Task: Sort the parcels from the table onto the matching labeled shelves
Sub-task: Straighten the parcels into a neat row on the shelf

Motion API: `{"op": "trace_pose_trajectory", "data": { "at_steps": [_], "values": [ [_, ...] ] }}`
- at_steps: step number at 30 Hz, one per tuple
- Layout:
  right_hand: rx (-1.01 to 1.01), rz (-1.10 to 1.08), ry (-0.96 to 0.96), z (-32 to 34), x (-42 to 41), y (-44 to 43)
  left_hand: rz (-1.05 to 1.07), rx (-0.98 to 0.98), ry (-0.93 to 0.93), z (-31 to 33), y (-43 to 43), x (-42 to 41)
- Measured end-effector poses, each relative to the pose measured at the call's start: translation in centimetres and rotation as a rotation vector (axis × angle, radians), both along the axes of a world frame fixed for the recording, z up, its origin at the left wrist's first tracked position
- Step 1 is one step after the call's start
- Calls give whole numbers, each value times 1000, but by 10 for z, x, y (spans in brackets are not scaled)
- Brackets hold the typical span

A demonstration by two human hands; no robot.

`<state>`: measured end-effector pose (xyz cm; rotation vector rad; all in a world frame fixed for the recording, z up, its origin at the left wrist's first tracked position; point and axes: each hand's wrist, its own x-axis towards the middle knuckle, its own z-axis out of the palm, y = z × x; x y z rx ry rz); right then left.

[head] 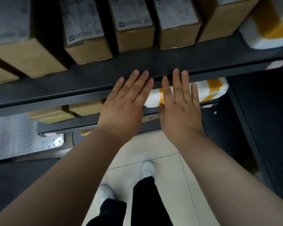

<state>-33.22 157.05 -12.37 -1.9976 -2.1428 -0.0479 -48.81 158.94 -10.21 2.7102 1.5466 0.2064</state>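
Both my hands hover flat, fingers straight, in front of a dark metal shelf. My left hand and my right hand lie side by side, fingertips near the shelf's front edge, and hold nothing. On that shelf stands a row of several brown cardboard parcels with white shipping labels on top, and a white parcel with yellow tape at the right end. On the shelf below, a second white and yellow parcel lies partly hidden behind my right hand.
Lower shelves hold more brown boxes and a white bubble mailer at the left. Small labels are stuck on the shelf edges. Pale floor tiles and my white shoes and dark trousers are below.
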Motion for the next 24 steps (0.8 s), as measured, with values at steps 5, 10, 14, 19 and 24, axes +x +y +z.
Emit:
{"op": "trace_pose_trajectory", "data": {
  "at_steps": [5,10,14,19,24],
  "values": [
    [-80,77,-42,-35,-62,-36,-17,-90,26,-47,-48,-82],
    [-150,128,-36,-77,-130,-63,108,-276,93,-86,-75,-176],
    [-191,122,-41,-107,-175,-55,216,-309,116,-120,-64,-246],
    [-300,146,-80,-143,-211,-19,281,-305,206,-161,-28,-294],
    [-327,157,-109,-166,-227,11,390,-284,165,-200,-7,-316]
  ]
}}
